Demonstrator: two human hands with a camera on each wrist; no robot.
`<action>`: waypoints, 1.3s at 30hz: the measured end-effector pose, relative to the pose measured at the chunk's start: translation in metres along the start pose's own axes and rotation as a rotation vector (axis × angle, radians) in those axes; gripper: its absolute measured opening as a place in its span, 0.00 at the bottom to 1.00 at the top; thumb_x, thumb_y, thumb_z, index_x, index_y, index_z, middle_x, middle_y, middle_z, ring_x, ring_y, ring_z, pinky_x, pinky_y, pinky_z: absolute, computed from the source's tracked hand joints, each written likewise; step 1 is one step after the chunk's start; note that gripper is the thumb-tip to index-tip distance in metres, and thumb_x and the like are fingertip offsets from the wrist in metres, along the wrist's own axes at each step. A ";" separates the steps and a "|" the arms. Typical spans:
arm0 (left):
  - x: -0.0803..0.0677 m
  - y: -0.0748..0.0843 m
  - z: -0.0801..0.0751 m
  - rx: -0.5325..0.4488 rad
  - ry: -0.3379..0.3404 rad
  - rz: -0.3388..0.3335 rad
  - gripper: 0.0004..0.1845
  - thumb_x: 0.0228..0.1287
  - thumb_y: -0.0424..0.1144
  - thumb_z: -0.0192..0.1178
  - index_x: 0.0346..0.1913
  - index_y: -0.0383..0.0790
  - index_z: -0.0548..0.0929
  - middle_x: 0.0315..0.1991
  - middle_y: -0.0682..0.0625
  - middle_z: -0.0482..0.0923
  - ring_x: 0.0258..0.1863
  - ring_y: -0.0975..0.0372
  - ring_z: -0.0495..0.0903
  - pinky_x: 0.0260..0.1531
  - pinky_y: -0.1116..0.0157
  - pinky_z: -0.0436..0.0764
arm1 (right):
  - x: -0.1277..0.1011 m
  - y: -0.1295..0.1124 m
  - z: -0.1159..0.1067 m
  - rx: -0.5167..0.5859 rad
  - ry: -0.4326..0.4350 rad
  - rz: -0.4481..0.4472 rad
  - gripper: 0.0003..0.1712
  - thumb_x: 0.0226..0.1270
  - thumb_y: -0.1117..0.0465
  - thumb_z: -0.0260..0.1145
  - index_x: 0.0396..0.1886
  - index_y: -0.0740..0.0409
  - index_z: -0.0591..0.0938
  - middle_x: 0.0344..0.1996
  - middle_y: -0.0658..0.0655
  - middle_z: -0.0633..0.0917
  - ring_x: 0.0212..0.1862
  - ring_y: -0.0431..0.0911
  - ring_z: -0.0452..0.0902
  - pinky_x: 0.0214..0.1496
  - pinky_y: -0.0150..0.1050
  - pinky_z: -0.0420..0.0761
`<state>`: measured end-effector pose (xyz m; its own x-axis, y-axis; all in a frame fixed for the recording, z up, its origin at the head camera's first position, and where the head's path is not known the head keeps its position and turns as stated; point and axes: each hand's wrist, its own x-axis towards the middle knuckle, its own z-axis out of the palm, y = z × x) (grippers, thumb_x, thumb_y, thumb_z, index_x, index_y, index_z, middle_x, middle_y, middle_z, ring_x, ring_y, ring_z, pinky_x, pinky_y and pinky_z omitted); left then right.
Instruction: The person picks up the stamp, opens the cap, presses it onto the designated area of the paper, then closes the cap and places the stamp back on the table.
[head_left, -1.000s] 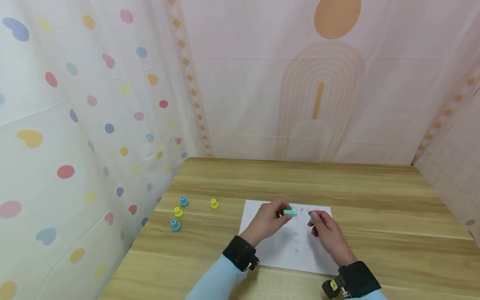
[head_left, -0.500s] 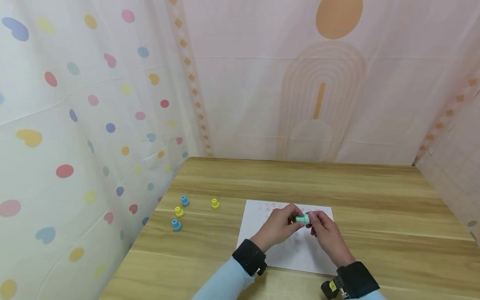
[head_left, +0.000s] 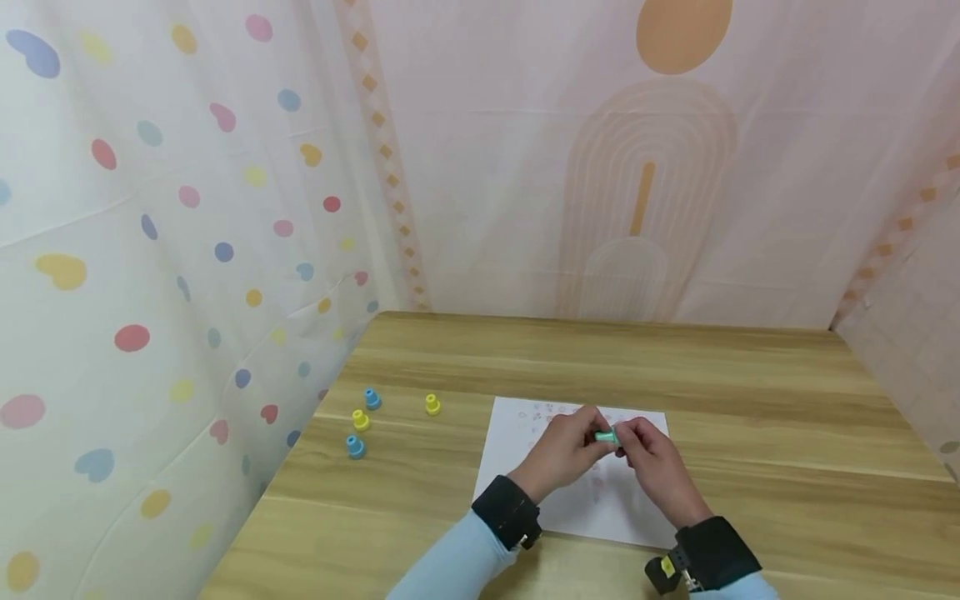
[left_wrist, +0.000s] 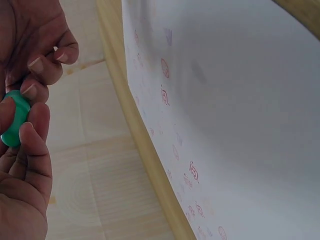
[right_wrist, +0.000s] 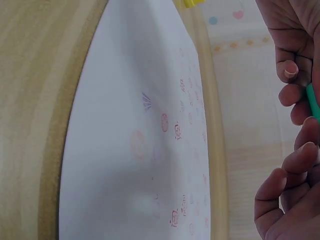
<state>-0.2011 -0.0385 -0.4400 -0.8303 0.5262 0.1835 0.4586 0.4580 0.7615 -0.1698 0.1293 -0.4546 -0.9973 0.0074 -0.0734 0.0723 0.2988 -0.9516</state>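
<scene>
Between both hands, just above the paper, is a small green toy stamp (head_left: 604, 436). My left hand (head_left: 558, 452) pinches its body between thumb and fingers. At the stamp's right end, my right hand (head_left: 660, 473) holds a small cap against it; the fingers hide most of this cap. In the left wrist view the rounded green end of the stamp (left_wrist: 19, 117) shows among the fingers. Only a sliver of the stamp (right_wrist: 313, 102) appears in the right wrist view. Beneath the hands lies a white sheet of paper (head_left: 517, 450) with many small red and purple stamp prints.
Left of the paper, two blue stamps (head_left: 356, 447) and two yellow stamps (head_left: 432, 405) stand upright on the wooden table (head_left: 712, 375). A patterned curtain (head_left: 480, 183) hangs behind the table's far edge.
My left hand has moved right with the green stamp, bringing it from apart to touching the small piece in my right hand. Over the last half second the hands have barely shifted.
</scene>
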 end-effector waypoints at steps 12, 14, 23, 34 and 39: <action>0.002 -0.012 -0.018 0.000 0.076 -0.042 0.09 0.70 0.42 0.62 0.48 0.44 0.78 0.36 0.57 0.79 0.31 0.67 0.74 0.29 0.72 0.76 | -0.001 -0.006 -0.005 -0.041 -0.031 0.013 0.34 0.79 0.39 0.44 0.66 0.59 0.72 0.43 0.60 0.79 0.43 0.50 0.71 0.45 0.43 0.71; 0.000 -0.016 -0.027 -0.004 0.096 -0.072 0.11 0.71 0.43 0.61 0.50 0.45 0.78 0.38 0.57 0.80 0.32 0.66 0.75 0.30 0.71 0.77 | -0.002 -0.006 -0.006 -0.060 -0.023 0.025 0.34 0.79 0.39 0.45 0.67 0.60 0.71 0.45 0.60 0.80 0.45 0.49 0.72 0.46 0.42 0.72; -0.014 -0.044 -0.075 0.107 0.225 -0.153 0.11 0.73 0.42 0.59 0.53 0.43 0.81 0.37 0.55 0.79 0.34 0.62 0.75 0.34 0.67 0.78 | -0.003 -0.002 -0.015 -0.124 0.022 0.026 0.29 0.78 0.46 0.54 0.68 0.60 0.70 0.54 0.62 0.79 0.52 0.52 0.76 0.54 0.46 0.77; -0.048 -0.082 -0.130 0.475 0.252 -0.423 0.07 0.70 0.39 0.62 0.46 0.40 0.83 0.34 0.50 0.81 0.32 0.59 0.78 0.33 0.60 0.79 | 0.000 0.006 -0.025 -0.348 0.011 -0.002 0.27 0.73 0.53 0.63 0.65 0.63 0.73 0.49 0.60 0.79 0.47 0.52 0.73 0.46 0.46 0.76; -0.071 -0.101 -0.155 0.551 0.203 -0.553 0.10 0.65 0.39 0.66 0.42 0.36 0.82 0.32 0.47 0.80 0.29 0.57 0.78 0.30 0.58 0.78 | -0.002 0.006 -0.025 -0.550 0.016 -0.073 0.24 0.69 0.58 0.67 0.59 0.67 0.77 0.42 0.59 0.81 0.40 0.51 0.76 0.41 0.47 0.79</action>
<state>-0.2373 -0.2329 -0.4338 -0.9998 0.0034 0.0192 0.0103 0.9293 0.3691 -0.1682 0.1550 -0.4529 -0.9998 -0.0190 -0.0047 -0.0112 0.7534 -0.6574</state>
